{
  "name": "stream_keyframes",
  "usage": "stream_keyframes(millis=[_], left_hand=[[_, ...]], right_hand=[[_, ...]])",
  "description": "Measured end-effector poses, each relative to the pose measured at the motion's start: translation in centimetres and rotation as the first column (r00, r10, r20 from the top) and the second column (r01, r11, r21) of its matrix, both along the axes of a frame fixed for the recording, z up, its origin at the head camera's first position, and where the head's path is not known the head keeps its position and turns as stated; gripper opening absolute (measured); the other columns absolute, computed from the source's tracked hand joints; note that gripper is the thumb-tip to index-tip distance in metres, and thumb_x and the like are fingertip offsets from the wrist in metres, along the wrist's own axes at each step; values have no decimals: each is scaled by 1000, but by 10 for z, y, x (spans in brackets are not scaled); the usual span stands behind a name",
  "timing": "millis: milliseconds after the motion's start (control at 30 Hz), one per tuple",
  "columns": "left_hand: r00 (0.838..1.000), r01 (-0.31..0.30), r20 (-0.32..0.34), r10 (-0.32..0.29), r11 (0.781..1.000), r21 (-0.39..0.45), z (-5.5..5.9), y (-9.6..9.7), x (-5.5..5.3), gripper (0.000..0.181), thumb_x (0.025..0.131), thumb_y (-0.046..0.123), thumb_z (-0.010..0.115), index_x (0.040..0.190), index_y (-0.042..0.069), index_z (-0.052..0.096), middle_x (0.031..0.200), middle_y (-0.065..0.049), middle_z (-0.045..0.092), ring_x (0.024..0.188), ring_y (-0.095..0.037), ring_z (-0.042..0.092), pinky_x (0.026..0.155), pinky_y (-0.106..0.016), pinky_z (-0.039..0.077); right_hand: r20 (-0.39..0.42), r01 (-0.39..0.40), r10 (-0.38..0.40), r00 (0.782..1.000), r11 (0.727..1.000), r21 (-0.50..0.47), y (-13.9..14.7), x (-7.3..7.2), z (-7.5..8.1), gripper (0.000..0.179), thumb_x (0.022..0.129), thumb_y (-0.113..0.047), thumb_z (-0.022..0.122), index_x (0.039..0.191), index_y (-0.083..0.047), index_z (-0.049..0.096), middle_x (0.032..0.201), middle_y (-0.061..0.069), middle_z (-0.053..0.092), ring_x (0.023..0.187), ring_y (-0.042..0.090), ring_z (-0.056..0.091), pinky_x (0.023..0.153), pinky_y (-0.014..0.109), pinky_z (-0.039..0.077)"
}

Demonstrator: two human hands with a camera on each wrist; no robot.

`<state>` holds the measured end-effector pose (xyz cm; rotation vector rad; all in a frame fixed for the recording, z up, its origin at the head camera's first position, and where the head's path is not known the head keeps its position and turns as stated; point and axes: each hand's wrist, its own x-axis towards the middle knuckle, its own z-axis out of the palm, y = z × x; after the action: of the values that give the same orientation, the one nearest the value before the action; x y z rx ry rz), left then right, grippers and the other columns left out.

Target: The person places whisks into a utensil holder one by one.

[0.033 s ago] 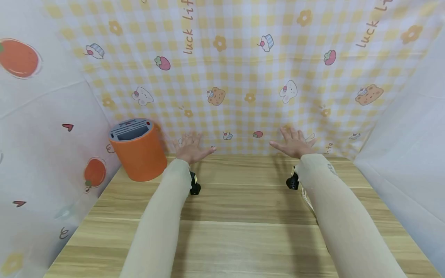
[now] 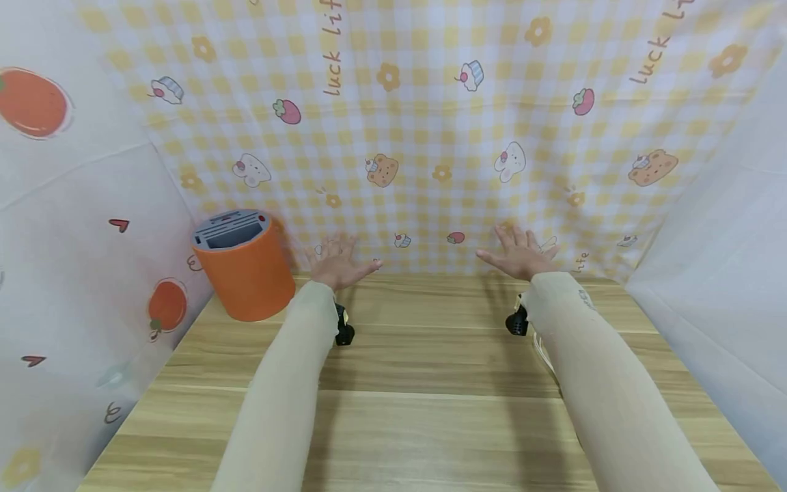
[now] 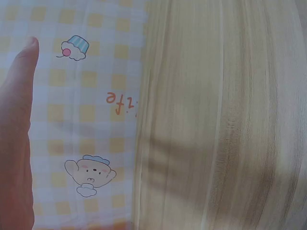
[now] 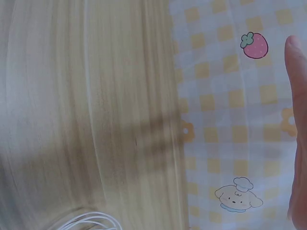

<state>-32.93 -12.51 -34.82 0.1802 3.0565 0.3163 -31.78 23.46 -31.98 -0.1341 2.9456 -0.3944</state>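
Observation:
Both arms stretch forward over the wooden table (image 2: 424, 342). My left hand (image 2: 338, 263) has its fingers spread and the thumb pointing inward, just right of an orange cylindrical container (image 2: 252, 280) with a grey slotted top. Spread the same way, my right hand (image 2: 519, 254) is in front of the checked curtain (image 2: 424, 137), holding nothing. In the left wrist view the edge of the left hand (image 3: 17, 139) runs along the left side. The right wrist view catches part of the right hand (image 4: 300, 129) at its right side.
A coil of white cable (image 4: 96, 220) lies on the table under the right forearm. White cloth hangs at the left (image 2: 74, 225) and at the right (image 2: 725, 260). Small black wrist cameras sit beneath the left wrist (image 2: 344, 328) and the right wrist (image 2: 518, 321).

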Motion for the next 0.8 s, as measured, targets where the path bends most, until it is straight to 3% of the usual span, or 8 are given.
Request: stream_keyframes(millis=[300, 433, 533, 600, 700, 800], left_hand=[[1000, 15, -14, -14, 1000, 6, 0, -3, -1, 102, 72, 86, 23, 149, 22, 5, 152, -16, -1, 136, -39, -2, 96, -67, -8], [995, 63, -87, -57, 996, 62, 5, -4, -2, 90, 81, 73, 37, 148, 15, 20, 150, -16, 16, 134, -38, 18, 100, -64, 10], [988, 97, -139, -70, 977, 193, 14, -6, -1, 66, 89, 51, 51, 139, 9, 41, 136, -16, 42, 119, -33, 44, 94, -55, 34], [984, 118, -160, -76, 956, 269, 22, -9, 2, 50, 91, 37, 56, 130, 7, 51, 122, -15, 55, 106, -30, 54, 86, -48, 43], [978, 146, -190, -84, 930, 338, 35, -14, 9, 36, 91, 28, 58, 120, 6, 59, 104, -15, 63, 91, -27, 60, 75, -42, 48], [970, 167, -226, -90, 922, 351, 45, -21, 15, 33, 91, 27, 59, 116, 6, 62, 99, -14, 64, 88, -26, 60, 73, -41, 48]], right_hand=[[-17, -32, 31, 999, 999, -29, 4, -2, 5, 85, 88, -67, 30, 149, -17, -2, 148, 25, -8, 131, 50, -9, 84, 76, -10], [-88, -102, 96, 991, 992, -67, 9, -4, 10, 76, 92, -52, 42, 147, -7, 14, 143, 32, 17, 128, 52, 16, 93, 72, 11], [-136, -139, 123, 983, 983, -123, 10, -6, 17, 64, 94, -40, 48, 142, 0, 30, 133, 32, 37, 118, 48, 38, 92, 61, 31], [-157, -159, 134, 979, 973, -165, 9, -6, 23, 57, 95, -33, 49, 137, 3, 37, 126, 31, 46, 112, 44, 46, 90, 55, 38], [-181, -175, 140, 973, 966, -191, 3, -5, 35, 49, 95, -29, 50, 133, 3, 44, 117, 28, 54, 103, 40, 54, 85, 52, 42], [-206, -210, 170, 964, 959, -189, -7, -6, 47, 47, 95, -28, 51, 130, 1, 48, 114, 26, 57, 101, 38, 56, 84, 51, 43]])
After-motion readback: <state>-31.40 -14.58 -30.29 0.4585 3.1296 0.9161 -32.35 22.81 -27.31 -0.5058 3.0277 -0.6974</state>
